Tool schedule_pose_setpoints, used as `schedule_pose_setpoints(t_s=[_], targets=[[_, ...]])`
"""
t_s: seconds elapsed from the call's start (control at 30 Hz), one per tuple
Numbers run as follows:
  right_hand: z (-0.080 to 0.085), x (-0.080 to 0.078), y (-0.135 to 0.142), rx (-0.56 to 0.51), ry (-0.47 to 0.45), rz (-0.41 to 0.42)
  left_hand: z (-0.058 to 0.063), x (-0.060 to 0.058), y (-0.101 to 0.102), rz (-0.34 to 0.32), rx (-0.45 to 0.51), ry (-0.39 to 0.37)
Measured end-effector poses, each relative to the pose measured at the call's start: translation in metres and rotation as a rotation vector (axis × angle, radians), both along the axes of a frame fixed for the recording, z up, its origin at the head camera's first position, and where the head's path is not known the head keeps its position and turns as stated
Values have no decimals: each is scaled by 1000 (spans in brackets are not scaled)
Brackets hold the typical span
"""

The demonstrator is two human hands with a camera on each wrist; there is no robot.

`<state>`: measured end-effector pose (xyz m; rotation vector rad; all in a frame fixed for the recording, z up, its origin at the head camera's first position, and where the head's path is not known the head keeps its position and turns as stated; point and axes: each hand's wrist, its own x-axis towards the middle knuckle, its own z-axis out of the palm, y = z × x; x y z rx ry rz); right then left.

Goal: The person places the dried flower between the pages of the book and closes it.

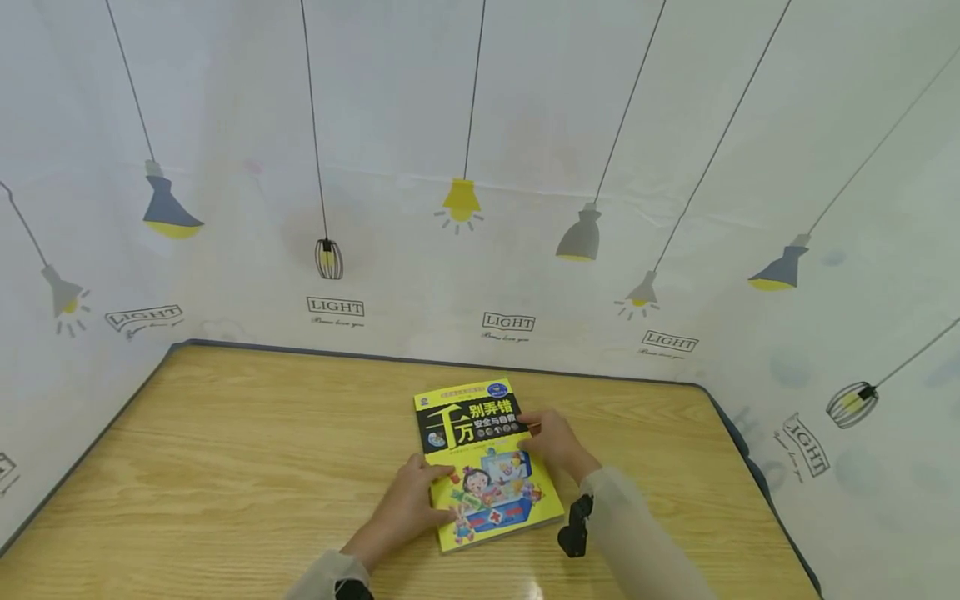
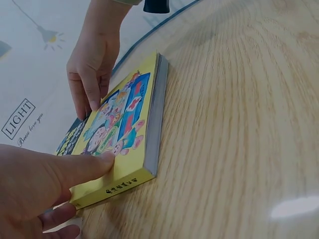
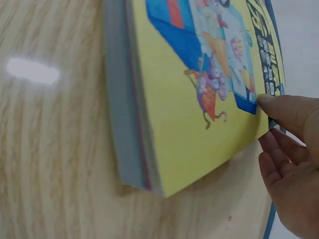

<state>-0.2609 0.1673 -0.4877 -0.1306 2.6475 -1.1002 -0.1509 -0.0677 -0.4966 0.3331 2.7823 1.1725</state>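
Observation:
A thick yellow book with a black title band and cartoon figures lies on the wooden table, cover up and slightly turned. My left hand holds its spine side, the thumb on the cover and the other fingers down by the spine, as the left wrist view shows. On the opposite side, my right hand pinches the fore edge near the title band. In the right wrist view that thumb presses the cover, with curled fingers at the edge below. The fingertips under the book are hidden.
The wood-grain table has a dark rim along its back and sides. Behind it hangs a pale curtain printed with lamps and the word LIGHT. A black device is worn at the right wrist.

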Motion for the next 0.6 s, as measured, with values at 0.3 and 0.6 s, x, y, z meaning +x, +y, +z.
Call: schedule_pose_setpoints(t_s=[0.3,0.6], targets=[[-13,10,6,-41,85,24,-5,-3,-1,-13,12,-9],[-10,12,8,-77,74,12,-4,-5,-4,-33,-16,-18]])
